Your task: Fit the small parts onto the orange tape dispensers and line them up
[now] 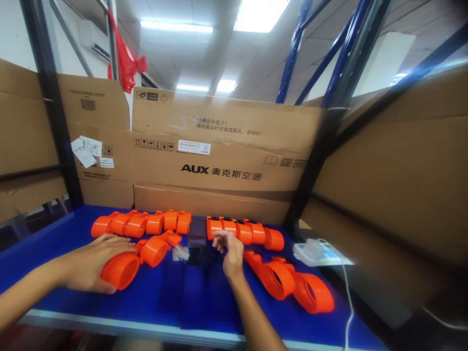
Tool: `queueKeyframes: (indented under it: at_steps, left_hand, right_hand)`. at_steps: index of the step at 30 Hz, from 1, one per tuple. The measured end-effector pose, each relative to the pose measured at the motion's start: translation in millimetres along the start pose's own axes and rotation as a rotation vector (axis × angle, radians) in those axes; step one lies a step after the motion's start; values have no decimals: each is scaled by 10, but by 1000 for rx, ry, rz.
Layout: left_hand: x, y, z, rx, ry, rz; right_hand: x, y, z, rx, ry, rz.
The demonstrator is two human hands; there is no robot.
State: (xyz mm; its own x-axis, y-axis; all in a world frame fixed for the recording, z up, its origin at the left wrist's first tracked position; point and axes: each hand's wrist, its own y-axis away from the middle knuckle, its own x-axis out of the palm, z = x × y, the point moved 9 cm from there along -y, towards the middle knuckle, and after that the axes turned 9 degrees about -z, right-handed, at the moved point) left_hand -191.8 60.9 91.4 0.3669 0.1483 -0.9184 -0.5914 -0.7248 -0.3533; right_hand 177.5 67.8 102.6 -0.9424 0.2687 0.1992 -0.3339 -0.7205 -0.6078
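Now | left hand (97, 261): wrapped around orange ring (122, 272) | right hand (231, 251): unclenched, near orange row (243, 234)

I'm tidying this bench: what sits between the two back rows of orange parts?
Head view: a dark rectangular item, between the left row and right row.
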Motion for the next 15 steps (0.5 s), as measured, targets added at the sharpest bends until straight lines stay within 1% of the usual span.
queueKeyframes:
  at_steps: [3,6,8,10,12,13,14,15]
  left_hand:
    - [-29,49,32,-44,1,19]
    - [-75,137,123,-147,-7,68]
    - [-116,194,160,-192,9,95]
    - [-166,227,147,-195,29,98]
    - [-190,243,89,-181,57,89]
    - [-193,249,51,-179,76,72]
    - [-204,254,18,-190,99,29]
    - [-251,261,7,-227,129,-70]
  right_hand:
    - [-12,-3,3,-6,-10,-9]
    - [-15,-3,12,-10,-21,-16]
    - [-10,0,23,-12,-26,-16]
    - [-8,1,34,-15,-27,-18]
    - [-13,0,39,-14,-28,-28]
    - [-18,-2,38,-11,-27,-35]
    - [-25,-4,34,-8,-26,-43]
    - [-31,-6,28,-3,-24,-49]
